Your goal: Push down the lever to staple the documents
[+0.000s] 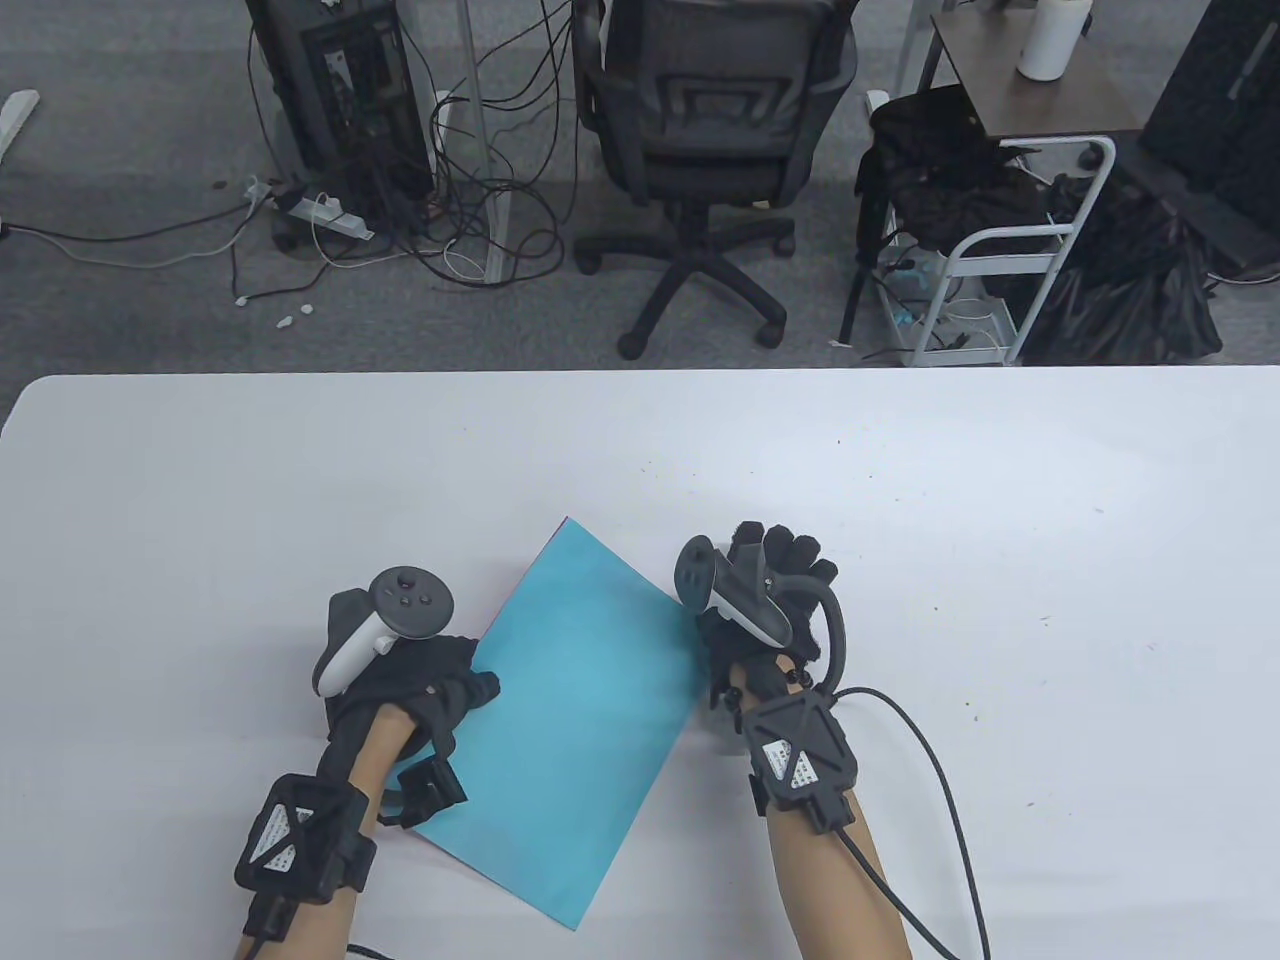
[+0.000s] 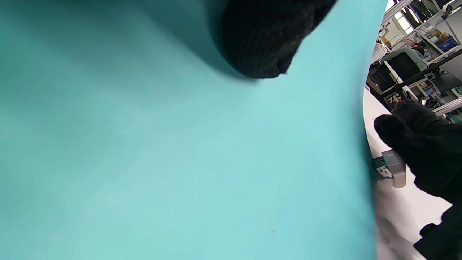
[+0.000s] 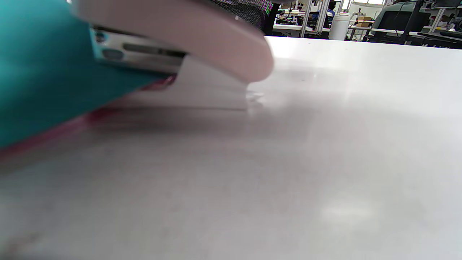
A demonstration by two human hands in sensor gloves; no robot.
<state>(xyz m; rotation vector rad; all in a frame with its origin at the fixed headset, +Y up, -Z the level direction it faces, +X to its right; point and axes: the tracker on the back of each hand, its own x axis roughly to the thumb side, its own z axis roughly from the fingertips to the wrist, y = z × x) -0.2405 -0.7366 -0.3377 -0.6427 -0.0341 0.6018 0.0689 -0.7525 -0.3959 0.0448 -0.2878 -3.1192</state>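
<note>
- The documents point(image 1: 575, 720) are a stack with a turquoise sheet on top, lying flat and turned diamond-wise on the white table point(image 1: 1000, 500), at about 6 o'clock in the table view.
- A red sheet point(image 3: 43, 139) peeks out under the turquoise one along its edge in the right wrist view.
- The left hand point(image 1: 420, 690) rests at the stack's 9 o'clock edge, its gloved fingers pressing down on the turquoise paper; it grasps nothing and only pins the sheets flat.
- In the left wrist view a black fingertip point(image 2: 261, 43) lies on the paper.
- The stapler point(image 3: 180, 50), pale pink with a metal magazine and a white base, sits at the stack's 3 o'clock corner, with the paper's corner tucked between its magazine and base.
- In the table view the stapler is hidden under the right hand point(image 1: 770, 610).
- The right hand lies over the stapler with its fingers curled forward toward 12 o'clock; whether it clenches the stapler or only presses on top, I cannot tell.
- An office chair point(image 1: 700, 150) stands on the floor beyond the table at 12 o'clock, a white cart point(image 1: 1010, 250) at 1 o'clock.
</note>
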